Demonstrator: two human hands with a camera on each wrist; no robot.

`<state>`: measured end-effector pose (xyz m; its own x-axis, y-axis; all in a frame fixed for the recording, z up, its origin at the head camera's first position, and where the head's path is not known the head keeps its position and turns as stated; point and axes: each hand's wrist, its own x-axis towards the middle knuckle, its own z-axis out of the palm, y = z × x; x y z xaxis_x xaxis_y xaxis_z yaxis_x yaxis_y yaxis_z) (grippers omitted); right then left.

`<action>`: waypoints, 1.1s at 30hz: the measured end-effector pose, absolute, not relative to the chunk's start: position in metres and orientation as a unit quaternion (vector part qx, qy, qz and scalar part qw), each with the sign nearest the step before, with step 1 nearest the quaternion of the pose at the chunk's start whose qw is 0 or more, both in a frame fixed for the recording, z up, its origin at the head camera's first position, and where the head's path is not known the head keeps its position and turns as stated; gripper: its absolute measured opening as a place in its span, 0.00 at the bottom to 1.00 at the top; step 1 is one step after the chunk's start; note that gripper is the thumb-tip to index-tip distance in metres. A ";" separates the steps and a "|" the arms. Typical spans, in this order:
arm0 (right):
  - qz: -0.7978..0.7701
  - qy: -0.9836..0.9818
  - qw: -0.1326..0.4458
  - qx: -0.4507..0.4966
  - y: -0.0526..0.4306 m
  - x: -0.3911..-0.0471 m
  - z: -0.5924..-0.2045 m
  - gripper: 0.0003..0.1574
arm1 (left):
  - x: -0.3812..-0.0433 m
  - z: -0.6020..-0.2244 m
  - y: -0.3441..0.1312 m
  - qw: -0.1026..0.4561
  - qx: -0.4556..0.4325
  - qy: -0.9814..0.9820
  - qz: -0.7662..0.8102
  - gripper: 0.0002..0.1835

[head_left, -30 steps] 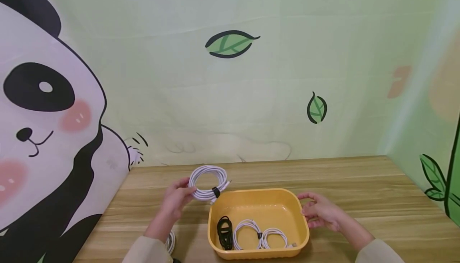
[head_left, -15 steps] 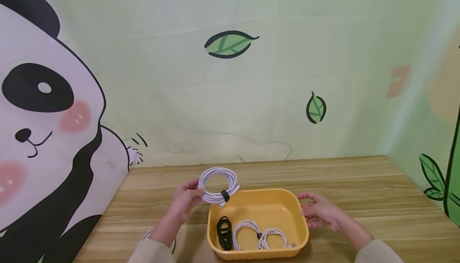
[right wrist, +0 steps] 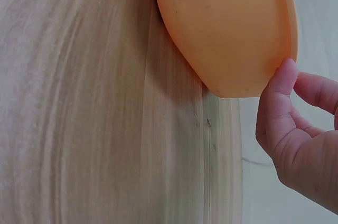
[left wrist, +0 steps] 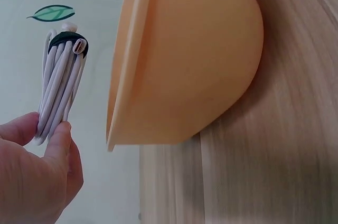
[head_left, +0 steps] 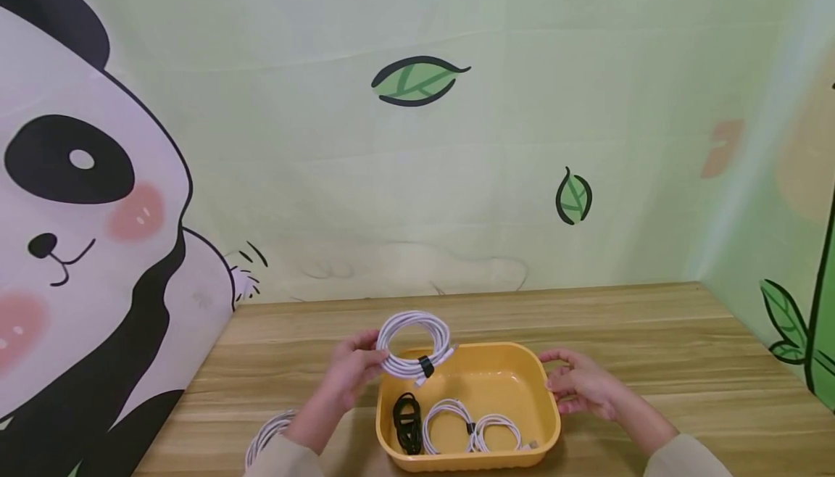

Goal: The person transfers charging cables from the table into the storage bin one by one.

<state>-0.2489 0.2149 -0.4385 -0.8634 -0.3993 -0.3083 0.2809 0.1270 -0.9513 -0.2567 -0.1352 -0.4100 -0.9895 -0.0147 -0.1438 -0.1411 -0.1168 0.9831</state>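
Note:
My left hand pinches a coiled white charging cable by its left side, above the far left rim of the yellow plastic basket. A black strap binds the coil, and in the left wrist view the USB-C plug sticks out by the strap. My right hand holds the basket's right edge; in the right wrist view, curled fingers touch the outer wall near the rim. Inside the basket lie a bundled black cable and a white cable with two loops tied together.
Another coiled white cable lies on the wooden table at the left, partly hidden by the left sleeve. A cloth backdrop with a panda and leaves stands behind the table and at its sides.
My left hand has carried the white coil rightward and slightly nearer, from left of the basket to over its far left rim. The right hand and basket have stayed in place.

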 end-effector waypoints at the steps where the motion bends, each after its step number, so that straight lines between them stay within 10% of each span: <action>1: -0.660 0.705 0.258 -0.042 0.215 -0.249 -0.439 0.40 | -0.256 -0.411 -0.134 0.045 -0.056 0.665 0.743 0.25; 33: -0.660 0.705 0.255 -0.042 0.215 -0.249 -0.439 0.39 | -0.246 -0.423 -0.093 0.108 -0.006 0.670 0.734 0.25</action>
